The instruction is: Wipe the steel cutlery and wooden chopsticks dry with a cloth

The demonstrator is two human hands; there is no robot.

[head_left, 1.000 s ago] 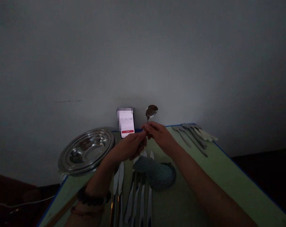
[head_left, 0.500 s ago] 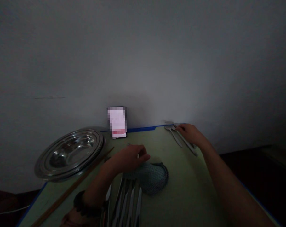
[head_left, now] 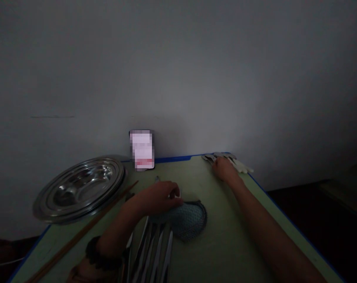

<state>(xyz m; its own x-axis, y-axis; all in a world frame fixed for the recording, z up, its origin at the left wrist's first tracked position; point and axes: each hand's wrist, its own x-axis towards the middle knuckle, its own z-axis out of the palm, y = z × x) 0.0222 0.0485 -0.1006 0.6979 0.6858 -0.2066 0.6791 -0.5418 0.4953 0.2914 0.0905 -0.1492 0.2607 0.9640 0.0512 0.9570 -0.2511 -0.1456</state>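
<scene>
My left hand (head_left: 159,198) is over the near-middle of the table, its fingers curled toward the thumb. A small pale thing shows at its fingertips, too dark to make out. Just beneath and to its right is a blue-green mesh cloth (head_left: 190,220). Several metal knives (head_left: 155,251) lie side by side below the wrist. At the far right, my right hand (head_left: 224,169) is closed over the handle of a piece of metal cutlery (head_left: 208,157); the fingertips are hidden. A spoon (head_left: 218,154) and pale handles (head_left: 241,167) lie beside it.
Stacked steel dishes (head_left: 87,188) stand at the left. Wooden chopsticks (head_left: 87,232) lie diagonally in front of them. A phone (head_left: 141,149) with a blurred screen leans on the wall (head_left: 178,78) behind the green table (head_left: 234,243), which has blue edges.
My right hand has moved left and nearer, from the far ends of the cutlery onto a handle. More cutlery shows behind it. My left hand stays over the cloth; the view has shifted slightly.
</scene>
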